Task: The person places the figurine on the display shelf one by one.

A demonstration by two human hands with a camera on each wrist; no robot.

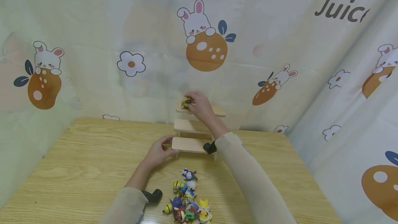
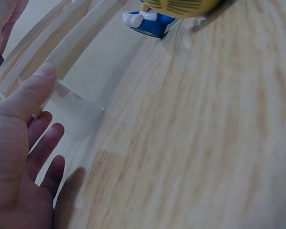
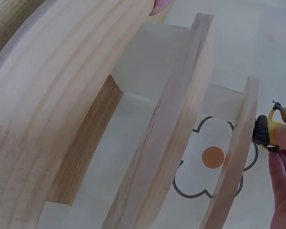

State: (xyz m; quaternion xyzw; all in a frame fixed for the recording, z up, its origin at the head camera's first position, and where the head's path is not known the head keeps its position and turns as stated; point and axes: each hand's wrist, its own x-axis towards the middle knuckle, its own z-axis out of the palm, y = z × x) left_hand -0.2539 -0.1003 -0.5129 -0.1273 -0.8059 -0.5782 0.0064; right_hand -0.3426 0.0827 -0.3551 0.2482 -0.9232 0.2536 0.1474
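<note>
A three-step stand with pale wooden boards (image 1: 190, 143) and clear side panels stands at the back of the table. My right hand (image 1: 201, 106) pinches a small yellow toy figure (image 3: 272, 134) with a dark base, at the left part of the top board (image 1: 217, 110). In the right wrist view, that base is right at the board's edge. My left hand (image 1: 159, 153) holds the left end of the lowest board, its thumb (image 2: 40, 81) on the front edge. The other fingers of that hand curl loosely beside the side panel.
Several small toy figures (image 1: 189, 196) lie in a heap on the wooden table (image 1: 102, 161), in front of the stand. Behind the stand hangs a pale curtain (image 1: 155, 92) with bunny and fruit prints. Black wrist mounts (image 1: 153, 196) stick out from both sleeves.
</note>
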